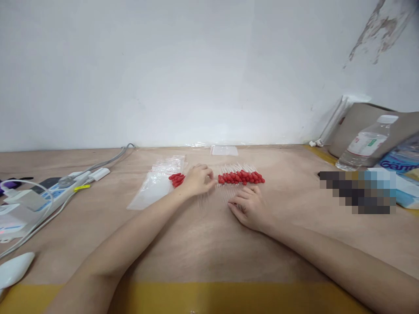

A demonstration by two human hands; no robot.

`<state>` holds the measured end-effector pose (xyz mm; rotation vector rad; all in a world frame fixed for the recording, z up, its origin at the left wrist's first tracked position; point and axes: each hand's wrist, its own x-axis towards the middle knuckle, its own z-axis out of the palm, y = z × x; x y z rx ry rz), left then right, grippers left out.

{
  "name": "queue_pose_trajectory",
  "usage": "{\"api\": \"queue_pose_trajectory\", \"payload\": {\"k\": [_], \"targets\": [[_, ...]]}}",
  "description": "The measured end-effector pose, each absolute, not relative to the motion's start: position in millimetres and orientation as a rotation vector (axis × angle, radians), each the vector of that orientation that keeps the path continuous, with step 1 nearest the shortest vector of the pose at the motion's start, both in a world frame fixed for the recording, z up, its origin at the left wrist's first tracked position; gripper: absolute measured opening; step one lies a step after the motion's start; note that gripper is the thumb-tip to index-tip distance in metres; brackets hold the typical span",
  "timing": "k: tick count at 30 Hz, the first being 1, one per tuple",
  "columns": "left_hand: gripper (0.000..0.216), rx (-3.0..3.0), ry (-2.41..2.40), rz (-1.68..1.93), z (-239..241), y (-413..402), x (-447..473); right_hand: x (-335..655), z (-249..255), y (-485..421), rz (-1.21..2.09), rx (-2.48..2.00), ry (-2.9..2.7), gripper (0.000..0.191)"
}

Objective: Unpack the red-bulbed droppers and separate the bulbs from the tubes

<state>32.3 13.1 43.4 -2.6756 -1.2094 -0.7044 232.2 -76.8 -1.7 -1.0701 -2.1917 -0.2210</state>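
Note:
A row of clear droppers with red bulbs [241, 177] lies on the wooden table [209, 244] in the middle. A smaller bunch of red-bulbed droppers [177, 179] lies to its left, beside a pile of clear plastic bags [157, 183]. My left hand [197, 180] rests between the two groups with its fingers curled together in a pinch near the left end of the row. My right hand [248, 206] lies palm down just in front of the row, its fingers bent and pressed on the droppers' thin tips.
A white power strip with plugs and cables [49, 192] sits at the left, a white rounded object [15, 268] at the near left edge. A water bottle [366, 144], a cardboard box [363, 122] and blue packs [401, 163] stand at the right. A small bag [224, 150] lies by the wall.

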Motion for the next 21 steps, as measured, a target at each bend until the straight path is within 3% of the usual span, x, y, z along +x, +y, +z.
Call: {"api": "queue_pose_trajectory", "payload": {"k": [4,8,17,21], "targets": [[0.029,-2.614,-1.202,-0.582,37.2,11.6,61.2,238.8,-3.4,-77.9,-0.219,-1.088,-2.061,0.015],[0.022,-2.547,-1.137,-0.560,34.9,12.4,66.7,236.9,-2.0,-77.2,-0.205,-1.089,-2.030,0.014],[0.015,-2.460,-1.361,-1.089,29.5,-17.2,18.0,242.0,-9.5,-69.5,-0.143,-1.115,-1.951,0.013],[0.014,-2.580,-1.247,-1.150,17.0,-38.8,-2.3,240.6,-10.4,-67.8,-0.121,-1.044,-1.933,0.030]]}}
